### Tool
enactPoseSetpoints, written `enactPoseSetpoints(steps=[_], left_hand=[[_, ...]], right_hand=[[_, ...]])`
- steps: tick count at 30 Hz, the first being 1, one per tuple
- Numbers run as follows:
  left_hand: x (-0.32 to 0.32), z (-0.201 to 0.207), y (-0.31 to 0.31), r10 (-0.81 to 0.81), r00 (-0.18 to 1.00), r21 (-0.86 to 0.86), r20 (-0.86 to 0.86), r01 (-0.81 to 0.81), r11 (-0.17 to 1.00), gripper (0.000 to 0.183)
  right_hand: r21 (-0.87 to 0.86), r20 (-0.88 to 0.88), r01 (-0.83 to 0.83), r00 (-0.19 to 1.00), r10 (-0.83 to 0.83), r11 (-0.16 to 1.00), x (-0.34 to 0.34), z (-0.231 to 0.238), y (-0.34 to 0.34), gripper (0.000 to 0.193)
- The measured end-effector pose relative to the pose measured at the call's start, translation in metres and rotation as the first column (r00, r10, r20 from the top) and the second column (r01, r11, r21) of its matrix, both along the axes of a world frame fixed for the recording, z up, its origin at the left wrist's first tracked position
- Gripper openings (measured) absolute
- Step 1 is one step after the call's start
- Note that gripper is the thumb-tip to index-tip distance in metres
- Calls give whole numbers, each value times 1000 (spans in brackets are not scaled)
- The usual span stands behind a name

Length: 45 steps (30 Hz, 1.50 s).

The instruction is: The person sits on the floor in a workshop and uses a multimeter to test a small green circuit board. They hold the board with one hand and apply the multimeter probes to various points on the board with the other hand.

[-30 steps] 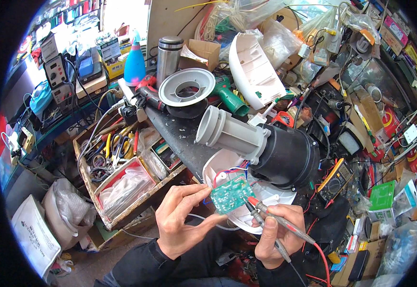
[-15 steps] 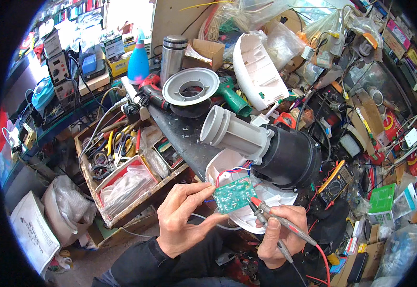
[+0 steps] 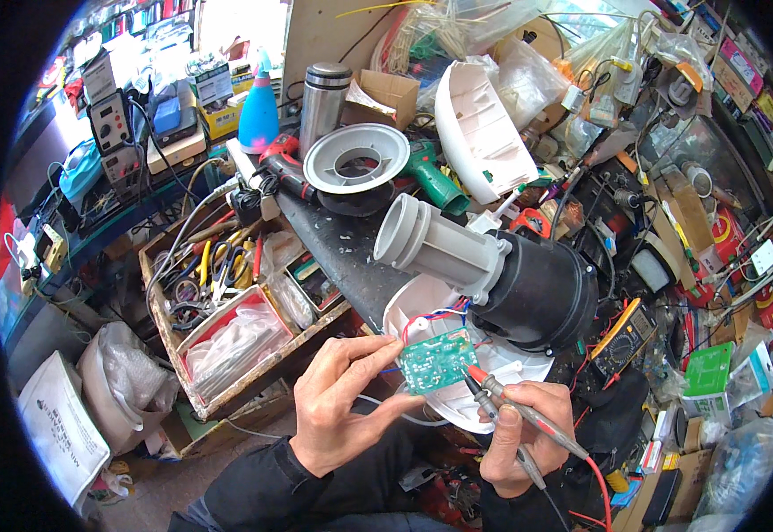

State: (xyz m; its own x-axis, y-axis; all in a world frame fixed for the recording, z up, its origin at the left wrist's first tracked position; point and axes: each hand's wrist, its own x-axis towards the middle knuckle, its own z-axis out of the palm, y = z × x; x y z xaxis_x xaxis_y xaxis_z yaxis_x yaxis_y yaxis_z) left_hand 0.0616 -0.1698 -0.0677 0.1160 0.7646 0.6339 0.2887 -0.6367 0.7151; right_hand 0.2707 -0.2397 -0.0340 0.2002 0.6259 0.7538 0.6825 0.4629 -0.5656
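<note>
The left hand (image 3: 340, 406) is pinching a green rectangular circuit board (image 3: 435, 362) over a white plastic shell (image 3: 448, 410). The right hand (image 3: 528, 434) is steering slim red and black test probes (image 3: 486, 381), apparently probing solder points; another contact is probably needing steady tips.

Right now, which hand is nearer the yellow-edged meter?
Right. The right hand is left of and below the meter in the picture, holding two probes. The left hand is much farther left, holding the circuit board.
</note>
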Motion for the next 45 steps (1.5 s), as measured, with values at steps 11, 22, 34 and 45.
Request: enactPoseSetpoints(steps=[11, 22, 34, 45], left_hand=[[-1, -1, 2, -9, 1000, 39, -23, 9, 999, 67], [-1, -1, 3, -18, 1000, 47, -13, 19, 999, 68], [-2, 1, 4, -25, 1000, 48, -19, 26, 998, 68], [-1, 1, 3, -21, 1000, 27, -21, 22, 999, 67]], right_hand=[[5, 196, -39, 980, 37, 999, 5, 7, 2, 25], [-3, 35, -4, 999, 4, 1000, 1, 7, -1, 25], [18, 141, 12, 990, -14, 1000, 3, 9, -2, 26], [8, 111, 7, 994, -8, 1000, 3, 11, -1, 25]])
